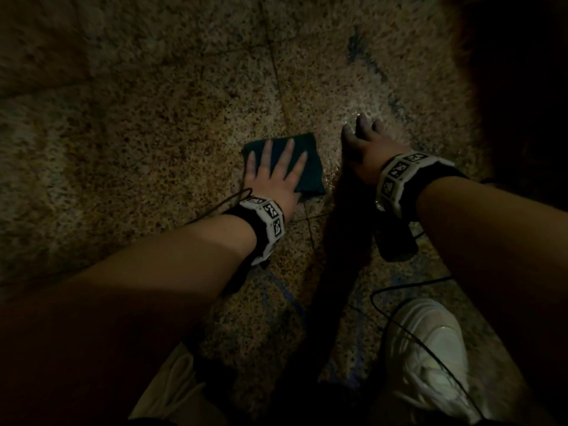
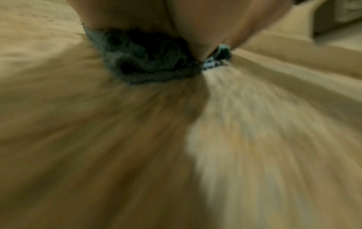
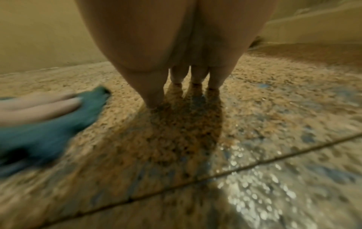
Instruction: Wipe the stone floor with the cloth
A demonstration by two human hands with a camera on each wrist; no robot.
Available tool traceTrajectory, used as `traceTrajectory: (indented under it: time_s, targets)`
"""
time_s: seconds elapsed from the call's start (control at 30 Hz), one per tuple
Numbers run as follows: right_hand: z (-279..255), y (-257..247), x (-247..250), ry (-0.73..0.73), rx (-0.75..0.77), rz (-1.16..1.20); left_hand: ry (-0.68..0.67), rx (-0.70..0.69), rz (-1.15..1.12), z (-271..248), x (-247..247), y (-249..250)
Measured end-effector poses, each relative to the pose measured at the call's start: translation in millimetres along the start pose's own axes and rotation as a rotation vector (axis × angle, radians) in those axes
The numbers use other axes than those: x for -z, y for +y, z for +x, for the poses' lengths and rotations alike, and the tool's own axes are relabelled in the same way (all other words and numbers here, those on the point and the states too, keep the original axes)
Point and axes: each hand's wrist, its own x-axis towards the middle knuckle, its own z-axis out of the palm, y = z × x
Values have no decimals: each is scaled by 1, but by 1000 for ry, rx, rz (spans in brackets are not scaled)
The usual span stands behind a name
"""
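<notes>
A folded dark teal cloth (image 1: 309, 167) lies flat on the speckled stone floor (image 1: 153, 124) in the middle of the head view. My left hand (image 1: 273, 173) presses on it with straight, spread fingers. The left wrist view shows the cloth (image 2: 149, 65) bunched under my palm, with the floor (image 2: 117, 155) blurred. To the right, my right hand (image 1: 364, 149) rests its straight fingertips (image 3: 154, 100) on the bare floor (image 3: 176, 139) and holds nothing. The right wrist view shows the cloth (image 3: 58, 128) and the left hand's fingers (image 3: 39, 106) at the left edge.
Wet, shiny patches (image 3: 264, 193) glisten on the floor near the right hand. Grout lines (image 1: 273, 66) cross the stone. My white shoes (image 1: 427, 358) stand at the bottom, with thin black cables (image 1: 408, 330) trailing over the floor. A dark shadow (image 1: 522, 87) fills the right side.
</notes>
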Motion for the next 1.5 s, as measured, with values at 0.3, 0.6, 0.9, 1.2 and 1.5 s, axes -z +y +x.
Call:
traceTrajectory:
  time_s: [0.3,0.6,0.9,1.2,1.5]
  targets:
    - [-8,-32,7,177,69,60,8,-94,-116,0,9,-30]
    - [2,-89,-23,-2,296,-200,-24,213,-136,-23,-14,-113]
    - [-35,-72,-56,-41,181,-247,27,236,-160,-11,-2,-90]
    - [-76,-26,-73,-73,33,-141,16,23,-55,12,12,-53]
    - [-36,-25,-45,-2,82,-164,-8,26,-22,15,7,-53]
